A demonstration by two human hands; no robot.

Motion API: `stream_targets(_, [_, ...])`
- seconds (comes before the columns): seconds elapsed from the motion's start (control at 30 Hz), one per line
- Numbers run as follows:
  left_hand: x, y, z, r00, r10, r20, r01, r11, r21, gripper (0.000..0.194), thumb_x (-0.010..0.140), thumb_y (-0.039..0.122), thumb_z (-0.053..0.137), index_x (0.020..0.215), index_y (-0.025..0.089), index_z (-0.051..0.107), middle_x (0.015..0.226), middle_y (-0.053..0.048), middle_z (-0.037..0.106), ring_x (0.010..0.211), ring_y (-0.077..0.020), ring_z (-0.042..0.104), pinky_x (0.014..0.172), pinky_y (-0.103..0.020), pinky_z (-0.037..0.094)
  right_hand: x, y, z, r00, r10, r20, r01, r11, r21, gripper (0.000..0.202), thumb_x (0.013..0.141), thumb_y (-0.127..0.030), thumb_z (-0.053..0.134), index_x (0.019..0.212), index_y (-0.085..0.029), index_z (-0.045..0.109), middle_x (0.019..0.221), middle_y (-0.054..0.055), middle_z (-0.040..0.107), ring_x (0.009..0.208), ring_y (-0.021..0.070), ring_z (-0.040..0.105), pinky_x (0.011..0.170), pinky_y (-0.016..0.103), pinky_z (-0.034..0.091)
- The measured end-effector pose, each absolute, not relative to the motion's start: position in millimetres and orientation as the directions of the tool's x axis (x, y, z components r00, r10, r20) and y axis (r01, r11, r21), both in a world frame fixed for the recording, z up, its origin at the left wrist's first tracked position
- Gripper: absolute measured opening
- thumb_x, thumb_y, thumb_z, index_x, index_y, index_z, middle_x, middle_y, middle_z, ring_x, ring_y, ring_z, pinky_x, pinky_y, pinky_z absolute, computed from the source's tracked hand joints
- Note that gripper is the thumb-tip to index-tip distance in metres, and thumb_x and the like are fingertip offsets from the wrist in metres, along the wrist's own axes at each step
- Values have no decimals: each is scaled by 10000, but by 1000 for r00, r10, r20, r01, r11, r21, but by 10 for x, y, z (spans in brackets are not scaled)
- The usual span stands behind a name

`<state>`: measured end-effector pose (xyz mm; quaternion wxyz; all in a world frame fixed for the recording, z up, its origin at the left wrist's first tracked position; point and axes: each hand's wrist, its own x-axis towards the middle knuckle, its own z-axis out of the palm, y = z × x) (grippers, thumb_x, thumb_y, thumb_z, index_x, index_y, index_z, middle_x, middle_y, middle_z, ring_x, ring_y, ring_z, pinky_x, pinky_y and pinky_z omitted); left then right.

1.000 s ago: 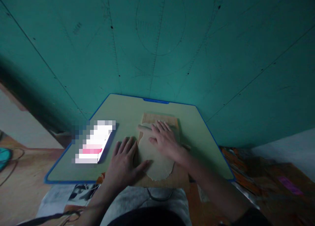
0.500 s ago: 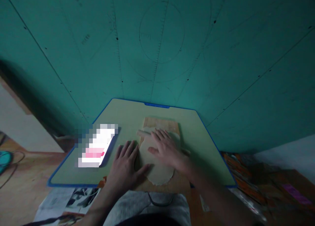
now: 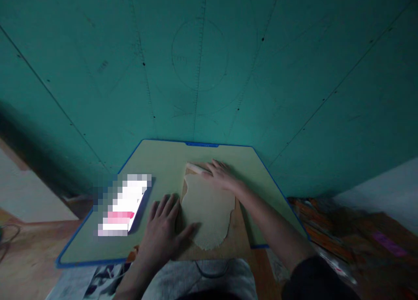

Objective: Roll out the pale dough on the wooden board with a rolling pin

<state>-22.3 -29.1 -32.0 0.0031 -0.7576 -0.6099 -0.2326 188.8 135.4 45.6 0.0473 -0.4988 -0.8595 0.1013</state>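
A flattened sheet of pale dough (image 3: pixel 209 208) with uneven edges lies on a wooden board (image 3: pixel 240 239). My right hand (image 3: pixel 222 174) rests palm down on a thin wooden rolling pin (image 3: pixel 196 168) at the dough's far edge. Its fingers are stretched over the pin rather than wrapped round it, and they hide the pin's right part. My left hand (image 3: pixel 165 226) is spread at the board's left side, fingertips on the table, thumb reaching over the near left edge of the dough. Nothing is held in it.
The board lies on a pale folding table (image 3: pixel 261 195) with a blue rim, against a green wall (image 3: pixel 209 65). A lit, pixelated phone-like screen (image 3: pixel 124 204) is left of my left hand. Cardboard and wrapped items (image 3: pixel 352 234) are on the floor at right.
My right hand has pushed the rolling pin away from me, from the dough's upper middle to its far edge. My left hand stays beside the board. The camera view has shifted slightly.
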Motion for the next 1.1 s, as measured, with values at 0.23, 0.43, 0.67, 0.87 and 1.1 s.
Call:
stream_targets(0.23, [-217,-300,-248,173,911,374,919,-286,270,728,915,702,515,1383,151,604,1435,-182,615,1393,-430,484,1146,-679,363,1979,404,482,-720,693,47,639,687,-345,572,999,-128,469,1544,-304,468,1596,61,486,1474,235,435,1199,463,380])
stream_targets(0.43, [-216,-305,-196,203,916,346,907,-309,286,707,917,695,515,1315,123,641,1349,-196,665,1388,-457,482,1135,-696,360,2077,60,424,-740,668,80,637,734,-234,588,1032,-359,544,1575,-177,412,1617,147,438,1480,279,420,1243,478,311])
stream_targets(0.67, [-249,-291,-241,197,928,315,927,-281,248,816,918,739,478,1436,115,568,1504,-212,557,1435,-440,451,1147,-695,360,1967,984,393,-515,854,68,844,520,-133,707,1049,-549,430,1596,-105,363,1640,204,369,1543,329,298,1262,528,209])
stream_targets(0.87, [-253,-289,-239,184,926,329,931,-271,243,798,919,728,485,1417,113,588,1491,-202,574,1429,-421,471,1153,-665,380,1897,966,523,-519,855,-16,841,507,-190,574,1046,-425,494,1529,-115,478,1626,194,404,1520,323,351,1240,502,279])
stream_targets(1.1, [-234,-294,-221,182,922,341,923,-280,264,762,913,698,516,1415,131,592,1494,-197,573,1412,-422,488,1158,-678,358,2019,140,391,-581,802,140,750,594,-290,564,962,-40,392,1503,-147,512,1461,128,620,1312,242,603,1092,387,514])
